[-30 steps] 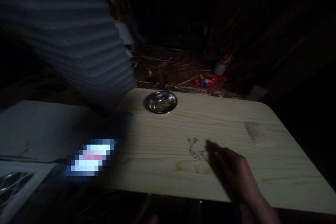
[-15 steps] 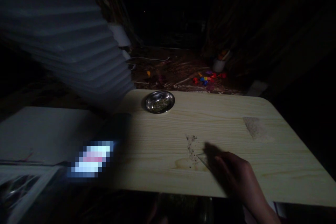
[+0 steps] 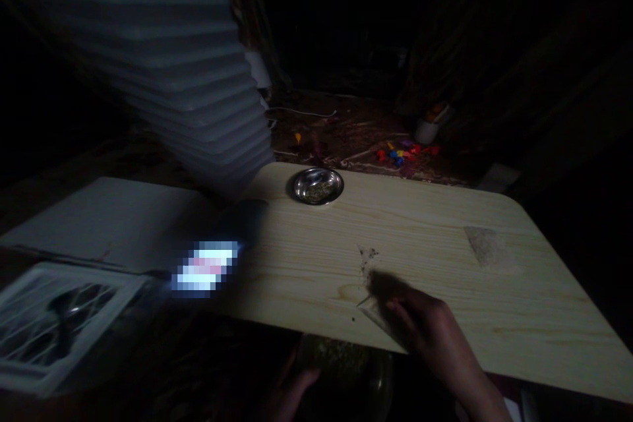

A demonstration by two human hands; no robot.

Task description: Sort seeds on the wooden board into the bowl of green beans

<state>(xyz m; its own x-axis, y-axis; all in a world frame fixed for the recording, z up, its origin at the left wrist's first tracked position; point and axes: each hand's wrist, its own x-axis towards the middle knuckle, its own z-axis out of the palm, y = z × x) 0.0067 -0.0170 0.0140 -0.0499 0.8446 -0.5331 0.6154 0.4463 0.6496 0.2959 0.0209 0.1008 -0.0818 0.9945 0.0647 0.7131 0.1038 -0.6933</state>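
My right hand (image 3: 435,330) is low over the front part of the table, fingers pinched on a thin flat card-like piece (image 3: 372,314), its pale corner showing at the tabletop. Most of that piece is hidden by the hand and its shadow. Dark crumbs (image 3: 367,257) lie scattered just beyond it. Below the table's front edge, my left hand (image 3: 291,389) grips the left side of a bowl (image 3: 383,382) with its thumb at the rim. Greenish chopped bits (image 3: 341,356) show dimly inside that bowl.
A shiny metal dish (image 3: 318,186) with greenish bits stands at the table's far edge. A speckled patch (image 3: 489,247) marks the wooden table (image 3: 420,211) on the right. Left are a lit screen (image 3: 205,269) and a white basket (image 3: 64,323). Colourful small pieces (image 3: 400,153) lie on the floor.
My right hand has drawn the thin piece nearer the table's front edge, and fewer crumbs show. The left hand and bowl have come further into view as the camera shifted.
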